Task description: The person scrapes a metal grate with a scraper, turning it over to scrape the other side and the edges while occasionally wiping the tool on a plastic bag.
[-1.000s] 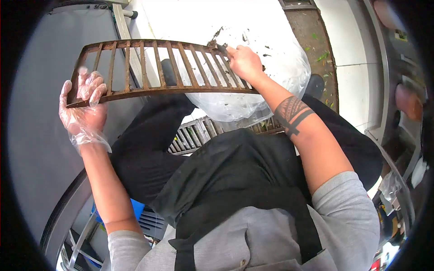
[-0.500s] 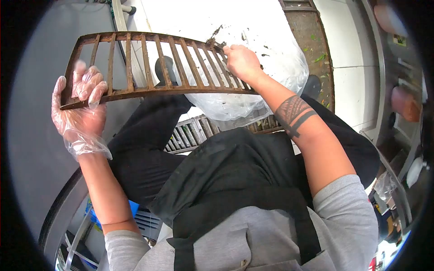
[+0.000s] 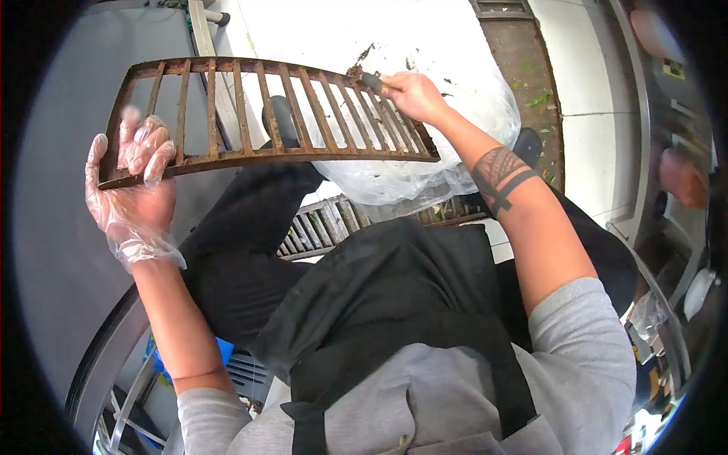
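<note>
A rusty metal drain grate (image 3: pixel 250 158) is held up in front of me, tilted, its far end over a white plastic sheet (image 3: pixel 462 121). In a clear plastic glove, my left hand (image 3: pixel 140 171) is closed around the grate's left end. My bare right hand (image 3: pixel 413 96) is closed on a small dark-tipped scraping tool (image 3: pixel 371 80), its tip against the bars near the upper right; most of the tool is hidden in my fingers. Dark clumps of dirt (image 3: pixel 364 54) lie on the sheet just beyond that spot.
Below the held grate, another grate (image 3: pixel 326 221) lies in the floor between my legs. A dirty channel (image 3: pixel 523 83) with scattered leaves runs at the right beside white tiles (image 3: pixel 595 144). A grey panel (image 3: pixel 68 189) stands at the left, near a metal frame (image 3: pixel 212 68).
My right hand has shifted slightly right, and the dark end of its tool now shows. The grate has dipped a little, while my left hand keeps its hold.
</note>
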### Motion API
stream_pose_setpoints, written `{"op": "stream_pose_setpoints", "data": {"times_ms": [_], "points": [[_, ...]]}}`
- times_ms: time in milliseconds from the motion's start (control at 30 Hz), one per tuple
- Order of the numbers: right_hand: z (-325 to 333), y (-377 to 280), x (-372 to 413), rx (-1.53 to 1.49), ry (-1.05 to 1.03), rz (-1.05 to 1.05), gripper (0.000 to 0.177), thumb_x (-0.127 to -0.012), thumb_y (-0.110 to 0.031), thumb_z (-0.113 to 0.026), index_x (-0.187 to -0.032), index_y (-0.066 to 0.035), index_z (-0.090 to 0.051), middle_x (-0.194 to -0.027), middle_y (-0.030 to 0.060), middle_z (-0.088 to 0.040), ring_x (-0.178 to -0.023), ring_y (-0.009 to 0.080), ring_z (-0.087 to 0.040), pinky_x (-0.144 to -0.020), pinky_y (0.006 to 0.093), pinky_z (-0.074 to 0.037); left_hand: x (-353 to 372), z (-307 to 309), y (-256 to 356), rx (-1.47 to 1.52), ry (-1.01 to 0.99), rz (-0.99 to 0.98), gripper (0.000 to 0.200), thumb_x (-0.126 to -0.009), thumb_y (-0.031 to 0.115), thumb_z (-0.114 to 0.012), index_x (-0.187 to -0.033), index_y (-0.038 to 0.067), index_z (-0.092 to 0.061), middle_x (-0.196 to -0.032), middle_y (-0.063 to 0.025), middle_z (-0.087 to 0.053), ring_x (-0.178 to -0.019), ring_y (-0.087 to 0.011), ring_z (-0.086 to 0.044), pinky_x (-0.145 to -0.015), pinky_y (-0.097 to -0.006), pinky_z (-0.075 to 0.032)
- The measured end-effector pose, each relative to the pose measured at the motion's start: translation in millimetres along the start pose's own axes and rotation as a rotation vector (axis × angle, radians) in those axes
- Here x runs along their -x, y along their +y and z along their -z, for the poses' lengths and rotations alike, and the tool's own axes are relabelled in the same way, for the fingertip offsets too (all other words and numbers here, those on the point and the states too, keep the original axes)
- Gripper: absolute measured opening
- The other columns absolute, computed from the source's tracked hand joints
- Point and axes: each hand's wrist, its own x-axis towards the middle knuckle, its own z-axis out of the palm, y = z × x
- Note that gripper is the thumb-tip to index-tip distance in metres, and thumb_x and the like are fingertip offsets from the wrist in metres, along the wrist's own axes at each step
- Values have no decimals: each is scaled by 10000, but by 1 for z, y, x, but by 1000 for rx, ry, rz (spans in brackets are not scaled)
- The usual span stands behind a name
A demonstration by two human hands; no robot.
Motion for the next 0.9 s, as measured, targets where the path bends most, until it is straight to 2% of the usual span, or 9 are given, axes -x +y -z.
{"op": "stream_pose_setpoints", "data": {"times_ms": [100,200,267,400,500,567,667,733,900], "points": [[-1,-28,7,-34,64,-53,293,-965,-226,-661,-1223,-141,-769,-1080,154,-748,-1015,370,-715,-876,467,-575,0,2,2,7,2,18,330,-999,151,-592,-1214,-87,-512,-887,-78,-390,-691,-144,-386,-590,-304,-336],[2,-36,7,126,73,-82,281,-983,-229,-671,-1214,-102,-768,-1059,146,-757,-987,358,-719,-887,442,-573,0,3,3,5,-14,20,320,-1000,143,-591,-1212,-80,-505,-891,-78,-387,-696,-146,-386,-594,-305,-336],[10,-41,7,163,8,-153,285,-978,-224,-624,-1208,-141,-771,-1103,156,-753,-1046,361,-716,-912,487,-576,0,4,4,-7,-6,20,320,-1000,139,-591,-1217,-77,-498,-895,-79,-387,-699,-147,-387,-597,-305,-337],[11,-41,0,151,-73,-270,295,-972,-242,-631,-1213,-148,-771,-1133,160,-754,-1066,362,-715,-925,490,-572,0,7,6,-5,-45,51,307,-1003,144,-589,-1204,-61,-481,-920,-88,-394,-708,-150,-394,-608,-307,-344],[6,-28,-2,168,17,-183,296,-984,-249,-621,-1223,-168,-775,-1078,133,-760,-1001,357,-723,-901,471,-570,1,5,6,-41,-40,46,288,-1010,152,-585,-1185,-49,-475,-932,-95,-400,-703,-148,-402,-606,-304,-358],[6,-23,-5,164,-2,-158,298,-986,-236,-618,-1234,-195,-778,-1108,109,-762,-1021,343,-723,-897,459,-574,1,7,6,-73,-17,36,278,-1016,158,-582,-1175,-43,-475,-936,-97,-405,-693,-145,-405,-599,-301,-366],[6,-11,-15,170,-30,-105,312,-990,-257,-615,-1253,-192,-771,-1182,129,-758,-1105,351,-714,-936,469,-579,0,13,4,-48,-132,74,279,-1031,176,-572,-1175,-38,-467,-941,-103,-416,-667,-135,-411,-573,-295,-381],[7,-12,-15,144,17,-102,284,-979,-233,-616,-1207,-193,-781,-1122,102,-765,-1036,336,-724,-943,479,-538,1,7,2,-86,-142,77,269,-1039,187,-568,-1160,-27,-459,-947,-108,-424,-648,-127,-413,-546,-288,-378],[18,-17,-25,448,43,183,274,-881,-141,-622,-1071,-220,-803,-966,48,-756,-889,269,-709,-937,447,-417,1,6,2,-96,-139,79,262,-1038,194,-571,-1136,-12,-442,-949,-106,-421,-647,-127,-423,-543,-284,-386]]}}
